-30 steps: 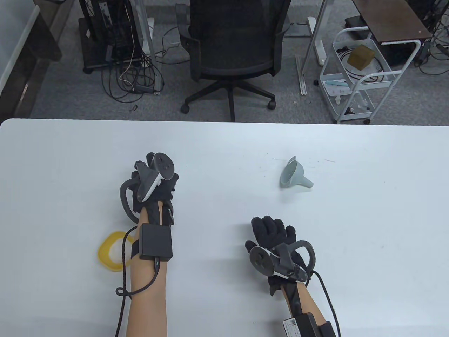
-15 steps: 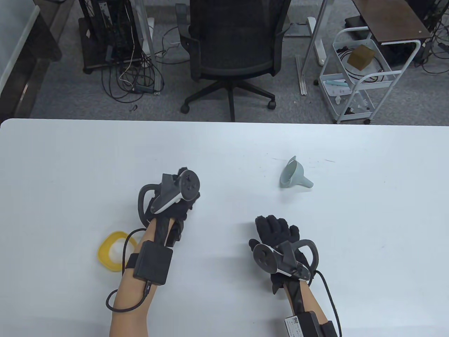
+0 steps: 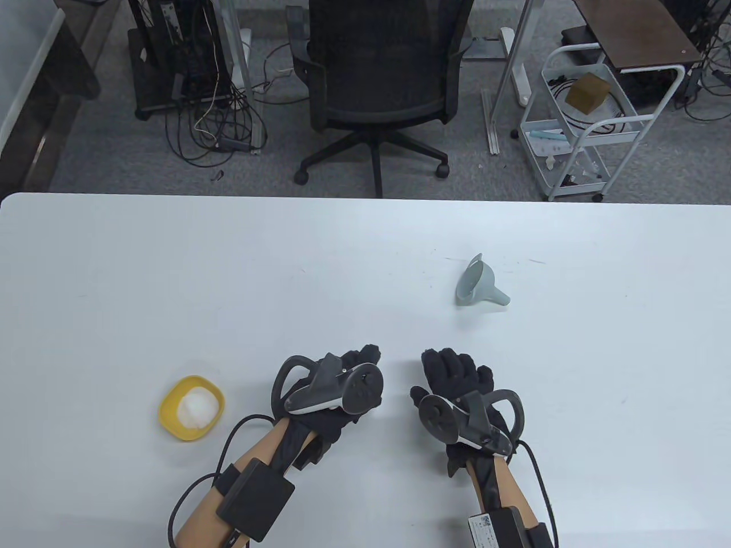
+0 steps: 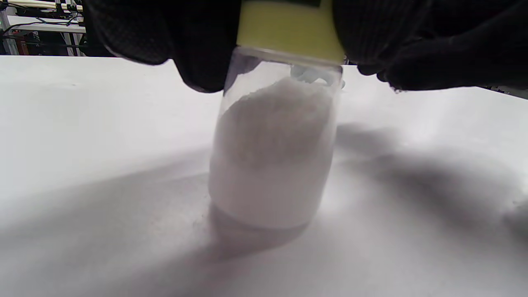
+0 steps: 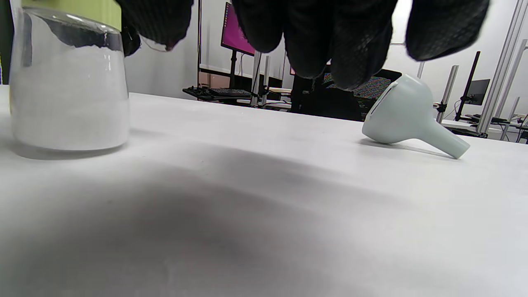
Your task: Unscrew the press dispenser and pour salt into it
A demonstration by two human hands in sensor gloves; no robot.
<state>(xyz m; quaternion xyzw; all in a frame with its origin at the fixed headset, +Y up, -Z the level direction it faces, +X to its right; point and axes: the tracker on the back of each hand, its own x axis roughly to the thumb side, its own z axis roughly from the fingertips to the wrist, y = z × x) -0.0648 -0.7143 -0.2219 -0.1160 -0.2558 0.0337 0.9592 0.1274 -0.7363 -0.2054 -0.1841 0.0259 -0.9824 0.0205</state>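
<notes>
Table view: two gloved hands sit close together at the near edge of a white tabletop [image 3: 114, 268]. The left hand [image 3: 337, 399] reaches down over a clear jar [image 4: 272, 156]; in the left wrist view its fingers [image 4: 198, 45] grip the jar's yellow-green cap [image 4: 288, 31] from both sides. The jar stands upright on the tabletop and holds a mound of white salt [image 4: 276, 123], heaped higher at its centre. From above, the jar is hidden under the hand and its tracker.

The right hand [image 3: 457, 394] lies just right of the left, holding nothing, fingers stretched forward and loosely apart; the right wrist view shows its fingertips [image 5: 330, 45] hanging above the surface, the jar to their left.

A pale blue-grey funnel [image 3: 478, 283] lies on its side farther out and to the right, well apart from both hands, spout pointing right. At near left, a small yellow bowl [image 3: 191, 407] holds a white lump of salt.
</notes>
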